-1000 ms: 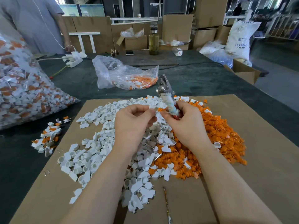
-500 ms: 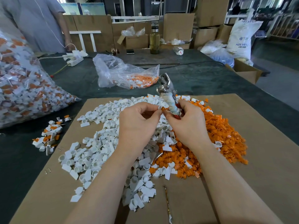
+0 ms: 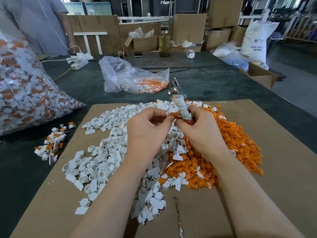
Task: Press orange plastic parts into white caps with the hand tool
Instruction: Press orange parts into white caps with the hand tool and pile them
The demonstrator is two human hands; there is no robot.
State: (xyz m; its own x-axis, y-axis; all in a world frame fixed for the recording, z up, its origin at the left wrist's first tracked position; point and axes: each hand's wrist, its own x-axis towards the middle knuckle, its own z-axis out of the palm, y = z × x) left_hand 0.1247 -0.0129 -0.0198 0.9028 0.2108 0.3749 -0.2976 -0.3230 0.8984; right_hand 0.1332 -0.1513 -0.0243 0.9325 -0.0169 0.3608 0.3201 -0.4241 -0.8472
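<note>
Clearly small work: left hand (image 3: 147,133) pinches a white plastic cap with a small orange plastic part (image 3: 173,115) at its fingertips; right hand (image 3: 200,133) clenches the rag-wrapped metal hand tool (image 3: 179,102), head tilted up and away. Parts look light, stiff, probably slick; best pinched by the rim. Loose white caps (image 3: 103,162) and orange parts (image 3: 240,145) crowd the brown cardboard sheet (image 3: 283,169); bare cardboard nearer the body.
</note>
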